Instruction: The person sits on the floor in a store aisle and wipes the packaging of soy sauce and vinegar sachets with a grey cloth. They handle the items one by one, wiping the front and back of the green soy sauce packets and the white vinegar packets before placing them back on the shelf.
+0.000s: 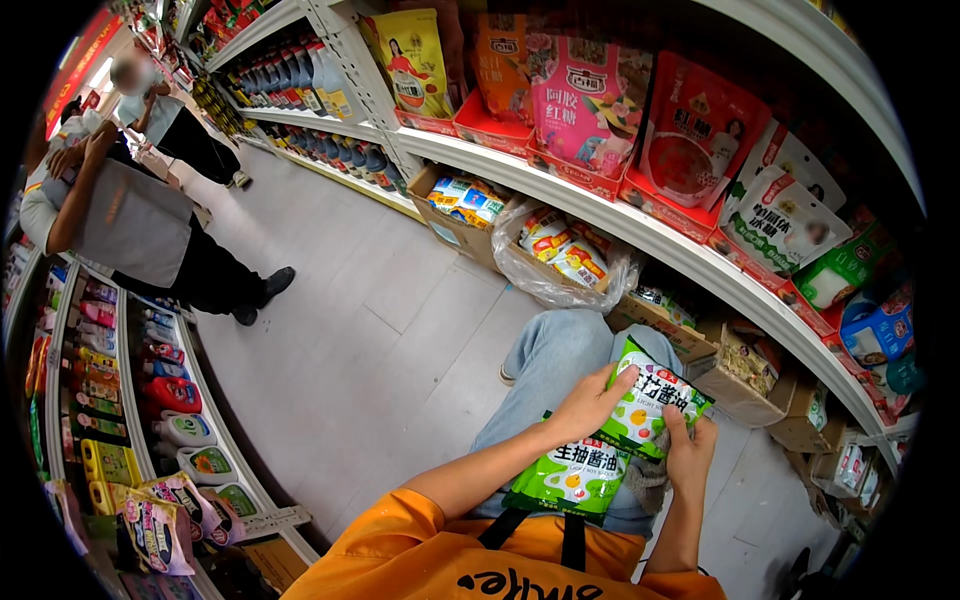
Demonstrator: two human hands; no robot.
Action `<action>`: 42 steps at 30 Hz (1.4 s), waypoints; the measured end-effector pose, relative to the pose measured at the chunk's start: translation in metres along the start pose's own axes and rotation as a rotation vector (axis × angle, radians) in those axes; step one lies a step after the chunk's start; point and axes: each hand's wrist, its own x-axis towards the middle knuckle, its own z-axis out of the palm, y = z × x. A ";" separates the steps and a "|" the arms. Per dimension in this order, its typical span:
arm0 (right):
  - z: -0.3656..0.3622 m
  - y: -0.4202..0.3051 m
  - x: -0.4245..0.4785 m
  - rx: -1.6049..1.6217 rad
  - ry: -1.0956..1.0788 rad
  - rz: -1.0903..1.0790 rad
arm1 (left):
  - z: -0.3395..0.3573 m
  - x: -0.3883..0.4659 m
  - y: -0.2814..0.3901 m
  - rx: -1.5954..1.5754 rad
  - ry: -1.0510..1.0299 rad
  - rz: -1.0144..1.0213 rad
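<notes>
Both of my hands grip one green and white plastic pouch (649,405), held tilted above my knees. My left hand (589,405) has its upper left edge, thumb on the front. At its right edge is my right hand (691,442), thumb pressed on the printed face. A second matching pouch (574,476) lies on my lap, partly covered by the first. A grey cloth (649,480) hangs below the held pouch near my right hand; whether that hand also holds it, I cannot tell.
An open carton (664,319) of similar pouches stands by my knees. Beside it are a plastic-lined carton (555,266) and other cartons under a white shelf (675,225) of bagged goods. Two people (150,210) stand in the aisle at left. Bottles (199,427) fill the opposite shelves.
</notes>
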 end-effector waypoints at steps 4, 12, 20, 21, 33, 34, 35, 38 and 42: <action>0.001 -0.005 -0.004 -0.022 0.011 -0.029 | -0.001 0.002 0.002 -0.130 -0.102 -0.047; 0.002 -0.014 -0.008 0.006 0.023 -0.026 | 0.011 0.001 0.011 -0.272 -0.006 -0.079; -0.005 -0.015 -0.003 0.008 -0.029 0.071 | 0.023 0.004 0.003 -0.081 0.194 0.134; -0.006 -0.015 -0.002 -0.005 -0.041 0.069 | 0.024 0.006 0.004 -0.065 0.198 0.139; -0.007 -0.002 0.002 0.177 0.030 0.142 | 0.024 0.008 0.009 -0.084 0.144 0.065; -0.007 0.001 0.003 0.193 0.049 0.133 | 0.025 0.009 0.008 -0.073 0.148 0.079; -0.008 0.003 0.003 0.163 0.056 0.112 | 0.026 0.010 0.007 -0.062 0.153 0.092; -0.012 0.006 0.002 0.098 0.075 0.067 | 0.017 0.013 0.011 0.164 0.100 0.052; -0.006 0.003 -0.001 0.092 0.085 -0.010 | 0.007 0.022 0.014 0.214 0.060 0.041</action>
